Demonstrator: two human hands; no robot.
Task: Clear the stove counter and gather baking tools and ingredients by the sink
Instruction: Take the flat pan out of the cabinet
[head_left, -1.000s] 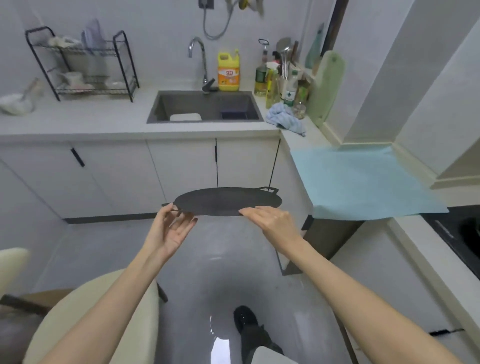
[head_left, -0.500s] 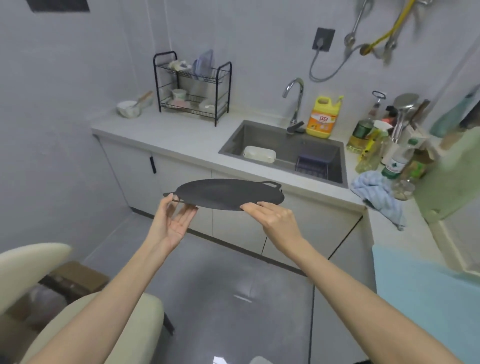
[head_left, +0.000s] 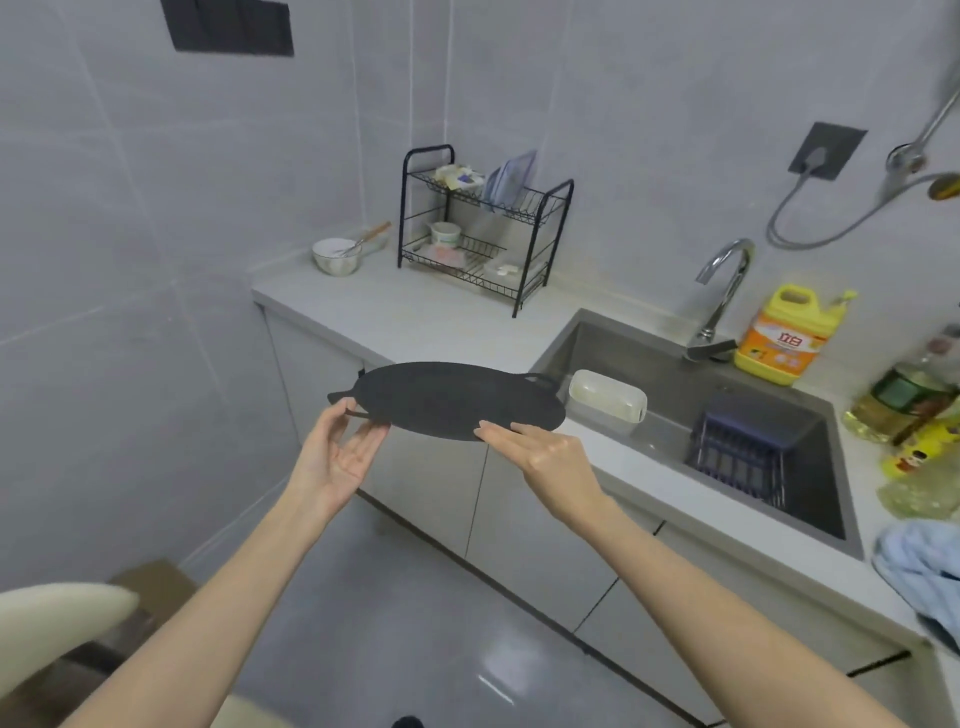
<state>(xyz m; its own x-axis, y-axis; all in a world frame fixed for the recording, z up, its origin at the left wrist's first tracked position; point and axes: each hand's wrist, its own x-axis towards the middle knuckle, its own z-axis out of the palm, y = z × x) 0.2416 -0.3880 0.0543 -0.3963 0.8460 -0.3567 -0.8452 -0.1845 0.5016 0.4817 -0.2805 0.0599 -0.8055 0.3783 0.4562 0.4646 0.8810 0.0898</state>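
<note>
1. Head view: the counter (head_left: 415, 322) runs from eleven o'clock to four o'clock, with the sink (head_left: 613, 343) set into it at three o'clock.
2. The dish rack (head_left: 483, 228) stands at twelve o'clock.
3. The flat black pan (head_left: 457, 400) hangs level at centre, off the counter.
4. The left hand (head_left: 337, 457), at the pan's nine o'clock, lies palm up with nearly straight fingers under the rim. The right hand (head_left: 550, 457), at five o'clock, lays straight fingers along the near rim. Its thumb is hidden, so a pinch cannot be told.
5. So light a hold could let the pan tip and slide floorward, or clip the counter edge.
6. The white box (head_left: 608, 400) in the sink sits closest to the pan's path. The bowl (head_left: 336, 255) is at eleven o'clock.
</note>
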